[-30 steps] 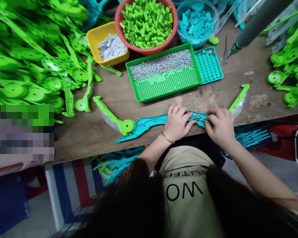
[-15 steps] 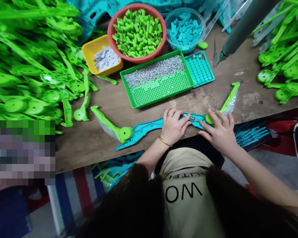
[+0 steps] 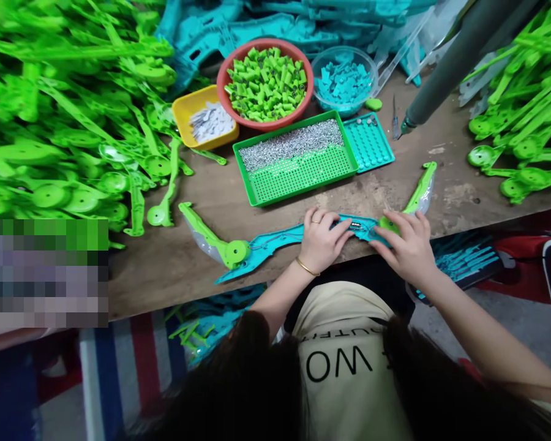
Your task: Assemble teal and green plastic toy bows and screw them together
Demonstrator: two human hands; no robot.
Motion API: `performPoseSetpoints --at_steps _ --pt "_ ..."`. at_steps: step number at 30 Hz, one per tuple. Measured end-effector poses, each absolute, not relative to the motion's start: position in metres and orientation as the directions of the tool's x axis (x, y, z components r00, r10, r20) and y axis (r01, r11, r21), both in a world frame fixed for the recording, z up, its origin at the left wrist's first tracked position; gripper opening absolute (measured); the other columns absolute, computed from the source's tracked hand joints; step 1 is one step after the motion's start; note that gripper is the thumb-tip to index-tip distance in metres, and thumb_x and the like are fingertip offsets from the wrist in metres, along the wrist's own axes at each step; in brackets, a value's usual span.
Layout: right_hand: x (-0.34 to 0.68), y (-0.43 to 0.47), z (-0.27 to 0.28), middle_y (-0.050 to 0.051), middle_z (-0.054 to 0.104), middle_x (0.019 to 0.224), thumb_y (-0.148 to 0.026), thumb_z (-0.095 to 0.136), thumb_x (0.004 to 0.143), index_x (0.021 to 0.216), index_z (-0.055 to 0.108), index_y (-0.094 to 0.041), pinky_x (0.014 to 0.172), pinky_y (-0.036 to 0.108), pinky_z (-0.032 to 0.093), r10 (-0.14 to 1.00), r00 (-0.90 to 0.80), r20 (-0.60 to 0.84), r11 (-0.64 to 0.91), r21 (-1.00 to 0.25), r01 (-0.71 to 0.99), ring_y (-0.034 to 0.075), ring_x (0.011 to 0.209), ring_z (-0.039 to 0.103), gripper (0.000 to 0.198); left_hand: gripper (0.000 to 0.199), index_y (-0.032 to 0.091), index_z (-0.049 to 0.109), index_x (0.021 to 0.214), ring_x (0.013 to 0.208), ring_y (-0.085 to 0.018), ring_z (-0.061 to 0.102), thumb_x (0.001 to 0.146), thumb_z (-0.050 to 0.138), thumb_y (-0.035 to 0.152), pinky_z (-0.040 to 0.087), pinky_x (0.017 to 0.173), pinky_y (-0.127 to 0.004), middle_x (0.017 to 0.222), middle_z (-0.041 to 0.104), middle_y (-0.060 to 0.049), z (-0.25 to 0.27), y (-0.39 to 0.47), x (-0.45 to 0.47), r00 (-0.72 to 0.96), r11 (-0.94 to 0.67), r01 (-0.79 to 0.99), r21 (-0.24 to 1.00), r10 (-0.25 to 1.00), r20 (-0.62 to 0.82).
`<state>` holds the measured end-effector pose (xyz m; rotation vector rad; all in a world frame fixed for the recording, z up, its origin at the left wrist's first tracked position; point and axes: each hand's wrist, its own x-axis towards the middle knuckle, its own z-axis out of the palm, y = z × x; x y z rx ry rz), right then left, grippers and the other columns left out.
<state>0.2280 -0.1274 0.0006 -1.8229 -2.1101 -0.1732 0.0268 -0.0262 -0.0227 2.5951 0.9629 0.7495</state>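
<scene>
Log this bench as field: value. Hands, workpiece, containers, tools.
left hand: over middle of blue bow-shaped frame
right hand: fingertips at frame's right end, near green limb
containers: red bowl, green cylinders; yellow tray, grey pieces; green perforated tray, metal parts; clear tub, blue pieces
tools: screwdriver on bench; likely electric screwdriver

blue strip partly hidden, dark tool cropped
</scene>
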Motion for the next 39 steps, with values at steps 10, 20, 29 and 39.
performPoseSetpoints --at_steps 10,20,29,39 --pt "0.217 -0.09 -0.004 0.008 0.066 0.117 -0.033 0.057 0.091 0.086 0.065 -0.021 0.108 0.054 0.034 0.978 0.027 0.207 0.043 -0.325 0.945 0.026 0.111 0.057 0.015 0.028 0.021 0.069 0.104 0.102 -0.024 0.053 0.092 0.055 0.042 0.033 0.106 -0.046 0.1 0.066 -0.007 -0.02 -0.027 0.027 0.661 -0.717 0.548 0.431 0.687 0.302" --pt "0.22 -0.101 -0.004 0.008 0.067 0.112 -0.03 0.058 0.089 0.084 0.066 -0.021 0.109 0.055 0.031 0.978 0.057 0.201 0.015 -0.343 0.939 0.025 0.109 0.058 0.012 0.031 0.02 0.069 0.103 0.102 -0.025 0.053 0.092 0.055 0.044 0.034 0.106 -0.048 0.1 0.065 -0.008 -0.019 -0.025 0.028 0.664 -0.727 0.547 0.415 0.679 0.313" --pt "0.218 -0.103 0.0 0.006 0.069 0.112 -0.026 0.057 0.089 0.08 0.068 -0.021 0.109 0.051 0.029 0.987 -0.02 0.162 0.054 -0.212 0.976 0.026 0.11 0.053 0.015 0.031 0.02 0.07 0.103 0.103 -0.024 0.054 0.091 0.056 0.046 0.033 0.107 -0.048 0.099 0.066 -0.008 -0.021 -0.026 0.029 0.646 -0.69 0.556 0.464 0.71 0.281" --pt "0.215 -0.129 0.003 0.009 0.061 0.134 -0.036 0.06 0.089 0.108 0.07 -0.024 0.114 0.06 0.019 0.97 -0.072 0.231 0.099 -0.105 0.99 0.03 0.124 0.051 0.024 0.032 0.018 0.07 0.104 0.102 -0.026 0.052 0.091 0.056 0.044 0.033 0.107 -0.049 0.099 0.064 -0.009 -0.014 -0.023 0.029 0.674 -0.684 0.551 0.478 0.702 0.228"
